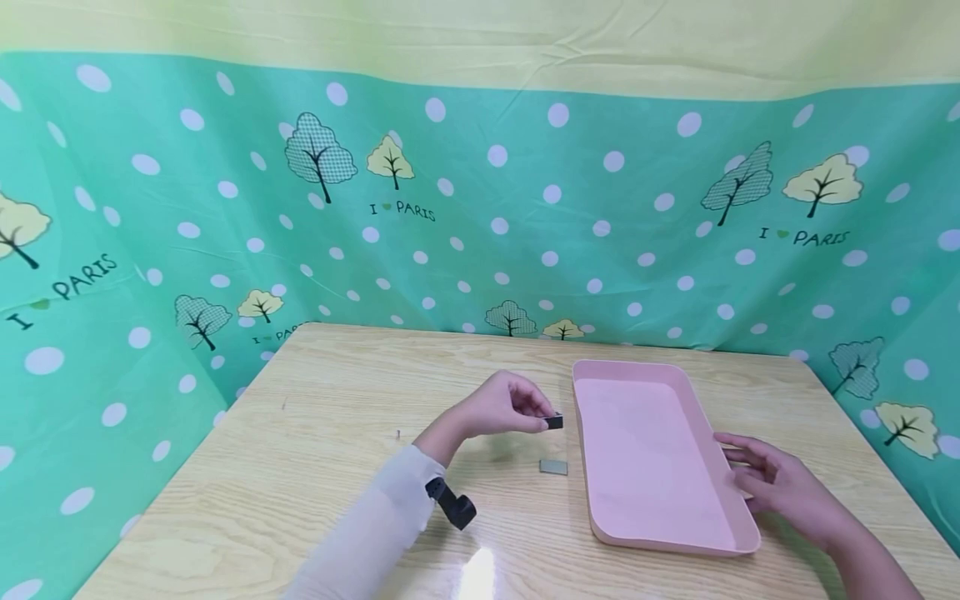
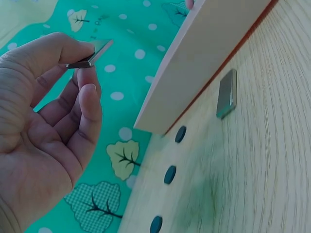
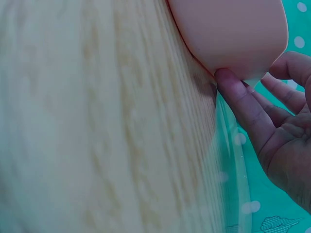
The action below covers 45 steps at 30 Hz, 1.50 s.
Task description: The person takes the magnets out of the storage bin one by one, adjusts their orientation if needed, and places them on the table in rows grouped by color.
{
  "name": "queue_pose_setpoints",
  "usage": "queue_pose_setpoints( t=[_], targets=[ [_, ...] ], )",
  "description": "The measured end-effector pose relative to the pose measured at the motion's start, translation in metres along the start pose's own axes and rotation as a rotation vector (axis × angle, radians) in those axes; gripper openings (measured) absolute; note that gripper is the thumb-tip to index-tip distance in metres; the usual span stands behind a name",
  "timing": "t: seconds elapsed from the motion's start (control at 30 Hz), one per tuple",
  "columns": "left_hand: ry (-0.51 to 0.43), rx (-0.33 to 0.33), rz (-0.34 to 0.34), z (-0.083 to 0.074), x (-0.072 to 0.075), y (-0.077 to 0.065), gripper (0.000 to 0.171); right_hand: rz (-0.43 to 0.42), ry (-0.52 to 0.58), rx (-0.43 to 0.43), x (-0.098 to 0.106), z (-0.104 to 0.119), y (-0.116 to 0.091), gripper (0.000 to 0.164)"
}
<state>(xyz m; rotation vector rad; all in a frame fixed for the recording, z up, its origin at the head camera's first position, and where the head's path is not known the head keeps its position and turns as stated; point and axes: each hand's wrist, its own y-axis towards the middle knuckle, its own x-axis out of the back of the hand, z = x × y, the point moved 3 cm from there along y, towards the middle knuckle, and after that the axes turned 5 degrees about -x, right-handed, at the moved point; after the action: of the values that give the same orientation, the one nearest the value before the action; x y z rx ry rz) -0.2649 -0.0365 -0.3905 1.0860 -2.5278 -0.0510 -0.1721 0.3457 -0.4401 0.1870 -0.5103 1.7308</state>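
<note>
My left hand [image 1: 510, 406] pinches a small, thin rectangular metal block [image 1: 553, 422] between thumb and fingers, held above the table just left of a pink tray [image 1: 660, 546]. In the left wrist view this metal block [image 2: 90, 63] looks dark and shiny. A similar silver rectangular block [image 1: 553, 467] lies flat on the table below the left hand. My right hand [image 1: 780, 483] is at the tray's right side. In the right wrist view its thumb [image 3: 238, 94] touches the tray's outer wall low down, and the other fingers are spread loosely beside it.
In the left wrist view three dark round discs [image 2: 170, 174] lie in a row on the wooden table [image 1: 225, 517] near the tray. A tiny object [image 1: 398, 434] lies farther left. A green dotted curtain [image 1: 525, 208] hangs behind the table.
</note>
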Motion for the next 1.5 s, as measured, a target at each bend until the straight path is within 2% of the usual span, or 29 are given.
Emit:
queue_pose_setpoints(
  t=[0.43, 0.73, 1.07, 1.5],
  targets=[
    [0.019, 0.035, 0.003, 0.012, 0.019, -0.035, 0.013, -0.003, -0.005, -0.003, 0.0, 0.0, 0.001, 0.064],
    [0.079, 0.057, 0.018, 0.018, 0.031, -0.055, 0.01, 0.008, -0.013, -0.016, 0.0, 0.001, 0.001, 0.064],
    [0.123, 0.096, 0.024, 0.033, 0.041, -0.069, 0.008, 0.011, -0.021, -0.023, 0.001, 0.002, 0.001, 0.064],
    [0.236, 0.16, 0.031, 0.054, 0.048, -0.084, 0.006, 0.006, -0.023, -0.005, 0.001, 0.001, 0.001, 0.061]
  ],
)
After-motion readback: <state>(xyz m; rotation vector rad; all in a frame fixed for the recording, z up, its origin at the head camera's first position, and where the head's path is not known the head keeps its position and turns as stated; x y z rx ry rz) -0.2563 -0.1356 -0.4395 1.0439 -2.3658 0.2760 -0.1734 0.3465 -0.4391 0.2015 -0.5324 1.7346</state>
